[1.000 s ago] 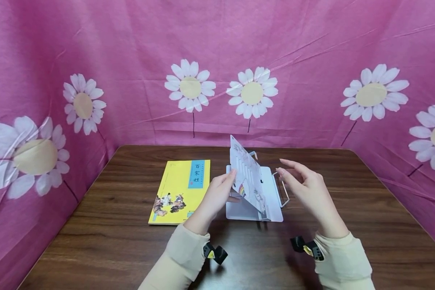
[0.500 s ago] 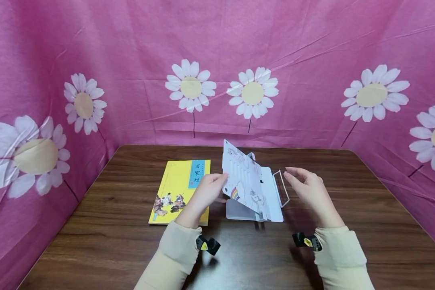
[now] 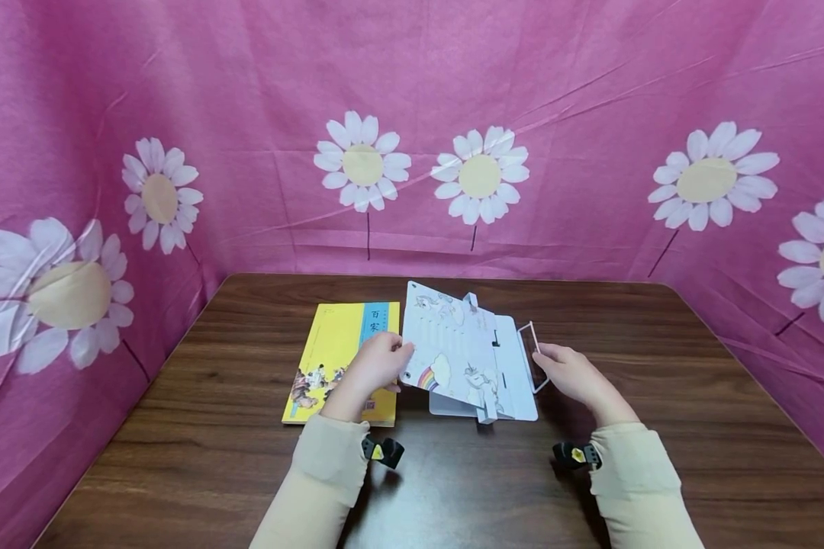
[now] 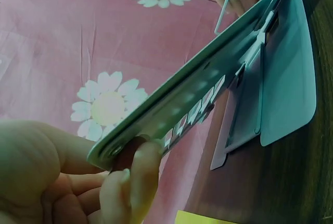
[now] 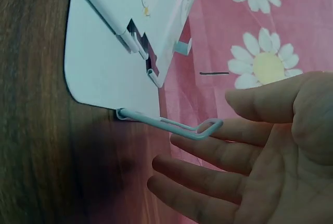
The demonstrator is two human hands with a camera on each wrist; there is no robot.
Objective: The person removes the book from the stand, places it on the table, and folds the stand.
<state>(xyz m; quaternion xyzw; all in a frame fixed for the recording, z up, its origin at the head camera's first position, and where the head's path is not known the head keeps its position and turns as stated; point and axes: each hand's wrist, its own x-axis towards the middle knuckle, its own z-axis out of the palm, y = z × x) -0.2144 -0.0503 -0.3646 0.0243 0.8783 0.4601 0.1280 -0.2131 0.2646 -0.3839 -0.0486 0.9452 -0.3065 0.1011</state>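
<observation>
A white folding book stand (image 3: 453, 343) with unicorn and rainbow prints stands on the table, its panel tilted up to the left above a flat base (image 3: 518, 366). My left hand (image 3: 378, 366) pinches the panel's free left edge; in the left wrist view the thumb and fingers (image 4: 145, 166) lie on either side of it. My right hand (image 3: 577, 374) is at the white wire bracket (image 3: 535, 358) on the base's right side. In the right wrist view its fingers are extended and the bracket's end (image 5: 210, 127) lies between thumb and fingers; whether they touch it I cannot tell.
A yellow book (image 3: 323, 343) with a blue title strip lies left of the stand, partly behind my left hand. The dark wooden table (image 3: 199, 427) meets a pink curtain (image 3: 556, 236) printed with daisies at its back edge.
My left hand has moved left and tipped the panel lower toward the yellow book. My right hand has come slightly down to the wire bracket. The book has not moved.
</observation>
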